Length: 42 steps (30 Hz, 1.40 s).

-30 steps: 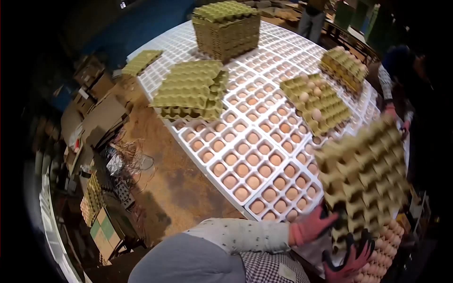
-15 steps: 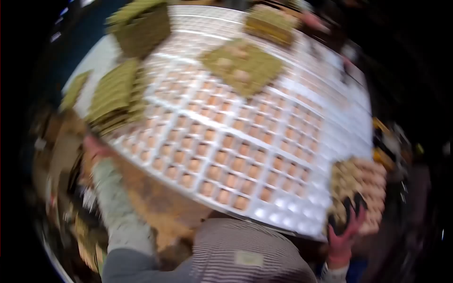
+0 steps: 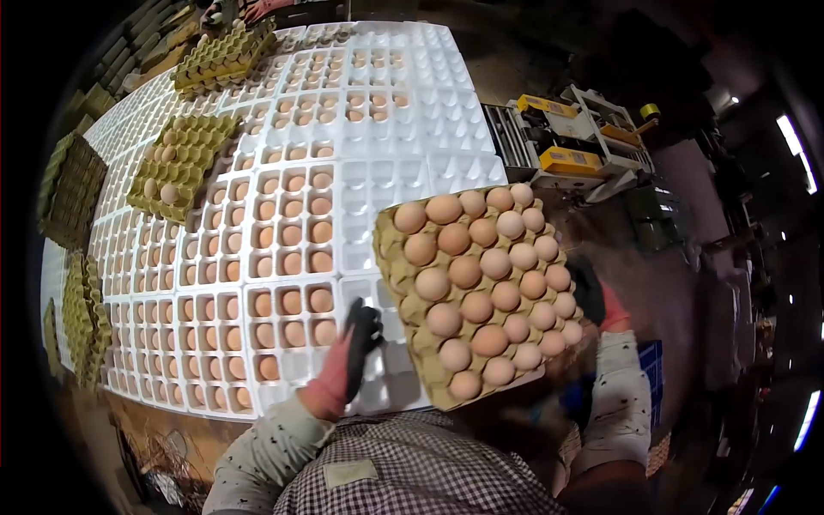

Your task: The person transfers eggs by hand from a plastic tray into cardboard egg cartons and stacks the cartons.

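A pulp egg tray (image 3: 390, 245) full of brown eggs (image 3: 476, 306) sits tilted over the right front corner of the white foam trays. My right hand (image 3: 602, 299), in a red and black glove, grips its right edge; some fingers are hidden behind the tray. My left hand (image 3: 348, 352), gloved alike, is just left of that tray with its dark fingers raised and nothing in them. Under it lie white foam trays (image 3: 382, 184), with eggs in many cells on the left and vacant cells near the right side.
Another pulp tray (image 3: 202, 150) with a few eggs rests on the foam trays. Stacked pulp trays (image 3: 73, 193) stand at the left. Beyond the right edge is a roller conveyor machine (image 3: 566, 142) with yellow parts. Another person's hand (image 3: 266, 9) shows at the far end.
The view has swung right. The full egg tray has come from the table's right edge to in front of me, and my left hand has moved from the left table edge to beside it.
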{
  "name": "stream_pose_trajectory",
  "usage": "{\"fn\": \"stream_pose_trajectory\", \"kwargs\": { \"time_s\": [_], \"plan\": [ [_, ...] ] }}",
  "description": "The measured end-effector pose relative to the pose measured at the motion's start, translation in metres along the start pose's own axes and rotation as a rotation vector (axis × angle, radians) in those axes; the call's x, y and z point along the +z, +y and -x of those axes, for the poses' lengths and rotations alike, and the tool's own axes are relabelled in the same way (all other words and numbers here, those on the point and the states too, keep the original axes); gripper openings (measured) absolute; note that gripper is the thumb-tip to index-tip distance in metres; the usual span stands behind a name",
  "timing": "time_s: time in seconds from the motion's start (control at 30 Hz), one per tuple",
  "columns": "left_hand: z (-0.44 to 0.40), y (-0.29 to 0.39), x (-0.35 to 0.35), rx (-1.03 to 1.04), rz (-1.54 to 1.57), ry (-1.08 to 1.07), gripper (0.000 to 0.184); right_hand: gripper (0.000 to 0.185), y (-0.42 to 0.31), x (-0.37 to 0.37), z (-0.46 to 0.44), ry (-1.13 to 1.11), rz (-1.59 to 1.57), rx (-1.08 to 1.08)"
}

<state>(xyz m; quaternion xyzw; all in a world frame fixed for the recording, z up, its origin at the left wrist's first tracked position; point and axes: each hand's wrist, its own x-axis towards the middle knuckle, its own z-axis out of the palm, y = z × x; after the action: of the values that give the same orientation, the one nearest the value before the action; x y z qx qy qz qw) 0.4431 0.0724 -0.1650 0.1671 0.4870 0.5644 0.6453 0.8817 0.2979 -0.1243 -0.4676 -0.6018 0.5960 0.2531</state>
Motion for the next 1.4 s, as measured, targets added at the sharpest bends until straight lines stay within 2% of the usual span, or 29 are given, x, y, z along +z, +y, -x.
{"fn": "stream_pose_trajectory", "kwargs": {
  "time_s": [0.03, 0.1, 0.17, 0.23, 0.27, 0.3, 0.4, 0.43, 0.53, 0.67, 0.7, 0.8, 1.0, 1.07, 1.13, 1.2, 1.23, 1.27, 1.33, 1.37, 1.4],
  "plan": [
    [-0.009, -0.007, 0.014, -0.109, 0.014, -0.031, 0.052, 0.051, 0.032, -0.006, -0.016, -0.074, -0.312, 0.074],
    [-0.019, -0.012, 0.042, -0.115, -0.042, -0.010, 0.051, 0.048, 0.000, 0.027, -0.018, -0.172, -0.429, 0.103],
    [-0.015, -0.009, 0.068, 0.064, -0.191, 0.089, 0.050, 0.047, -0.019, 0.048, -0.020, -0.242, -0.526, 0.152],
    [-0.017, -0.022, 0.056, -0.022, -0.236, 0.072, 0.049, 0.047, -0.013, 0.044, -0.019, -0.257, -0.559, 0.198],
    [-0.016, -0.026, 0.054, 0.012, -0.237, 0.047, 0.051, 0.047, -0.010, 0.042, -0.022, -0.255, -0.561, 0.211],
    [-0.014, -0.031, 0.052, 0.105, -0.406, 0.027, 0.055, 0.047, -0.007, 0.038, -0.024, -0.250, -0.562, 0.223],
    [-0.016, -0.028, 0.072, -0.084, 0.207, 0.062, 0.057, 0.047, -0.003, 0.031, -0.030, -0.219, -0.544, 0.220],
    [-0.017, -0.029, 0.071, -0.068, 0.250, -0.014, 0.057, 0.047, -0.003, 0.029, -0.031, -0.199, -0.537, 0.216],
    [-0.017, -0.024, 0.078, -0.071, 0.292, -0.040, 0.065, 0.047, -0.004, 0.026, -0.026, -0.141, -0.505, 0.196],
    [0.003, 0.016, 0.091, -0.037, 0.338, -0.076, 0.059, 0.047, -0.019, 0.029, -0.005, -0.051, -0.483, 0.158],
    [0.004, 0.012, 0.078, -0.009, 0.483, -0.174, 0.055, 0.047, -0.025, 0.033, 0.004, -0.020, -0.481, 0.153],
    [0.027, 0.032, 0.055, -0.051, 0.410, -0.115, 0.058, 0.047, -0.044, 0.067, 0.021, 0.025, -0.489, 0.136],
    [0.076, 0.071, -0.069, 0.170, 0.153, -0.078, 0.057, 0.046, -0.062, 0.221, 0.025, -0.049, -0.600, 0.161],
    [0.095, 0.095, -0.123, 0.044, 0.381, -0.047, 0.059, 0.046, -0.067, 0.289, 0.019, -0.110, -0.659, 0.180],
    [0.122, 0.116, -0.176, 0.108, 0.124, 0.139, 0.061, 0.046, -0.077, 0.363, 0.014, -0.185, -0.714, 0.215],
    [0.155, 0.148, -0.230, 0.216, -0.030, 0.178, 0.059, 0.046, -0.087, 0.438, 0.007, -0.301, -0.821, 0.263],
    [0.173, 0.165, -0.254, 0.279, -0.112, 0.204, 0.057, 0.046, -0.095, 0.475, 0.006, -0.369, -0.932, 0.300],
    [0.186, 0.177, -0.288, 0.339, -0.318, 0.220, 0.055, 0.047, -0.109, 0.512, 0.008, -0.430, -1.177, 0.357],
    [0.201, 0.190, -0.361, 0.432, -0.730, 0.236, 0.056, 0.047, -0.109, 0.566, 0.000, -0.405, -0.609, 0.014],
    [0.202, 0.198, -0.387, 0.367, -0.550, 0.220, 0.062, 0.046, -0.106, 0.588, -0.009, -0.431, -0.826, 0.145],
    [0.205, 0.216, -0.387, 0.407, -0.613, 0.221, 0.072, 0.046, -0.103, 0.611, -0.018, -0.432, -1.042, 0.284]
  ]
}}
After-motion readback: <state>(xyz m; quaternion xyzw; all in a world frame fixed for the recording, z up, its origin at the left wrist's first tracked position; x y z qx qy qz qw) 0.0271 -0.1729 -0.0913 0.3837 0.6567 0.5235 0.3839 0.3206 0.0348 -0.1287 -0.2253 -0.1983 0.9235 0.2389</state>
